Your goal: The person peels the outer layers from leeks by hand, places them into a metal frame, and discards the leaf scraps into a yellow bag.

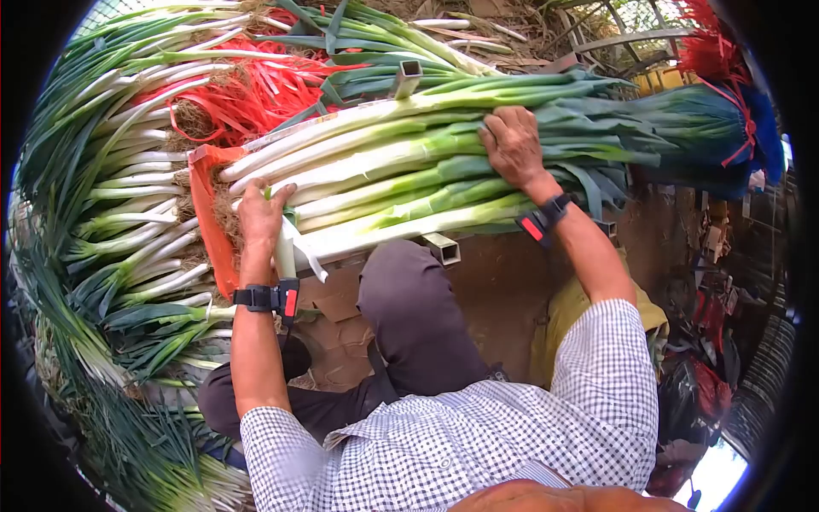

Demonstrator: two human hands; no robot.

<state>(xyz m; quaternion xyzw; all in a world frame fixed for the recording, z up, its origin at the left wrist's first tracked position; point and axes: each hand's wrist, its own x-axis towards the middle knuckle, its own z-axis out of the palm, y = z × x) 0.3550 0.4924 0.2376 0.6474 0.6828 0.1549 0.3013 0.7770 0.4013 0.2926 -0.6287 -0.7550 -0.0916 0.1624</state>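
Note:
Long leeks (375, 162) lie side by side on a metal-framed rack, their roots against an orange-red board (213, 222) at the left. My left hand (263, 213) is closed on a peeled-back strip of leek leaf (290, 247), beside the white stalks near the root end. Farther right, my right hand (514, 145) rests on top of the leeks where white turns to green, its fingers curled over them. How firmly it grips cannot be made out.
Piles of leeks (145, 222) fill the left side. Red plastic ties (256, 90) lie behind the board. Metal tube posts (409, 78) stick out of the rack. A blue-wrapped bundle (725, 128) with red ties is at the right, and a yellow sack (563, 324) sits by my right arm.

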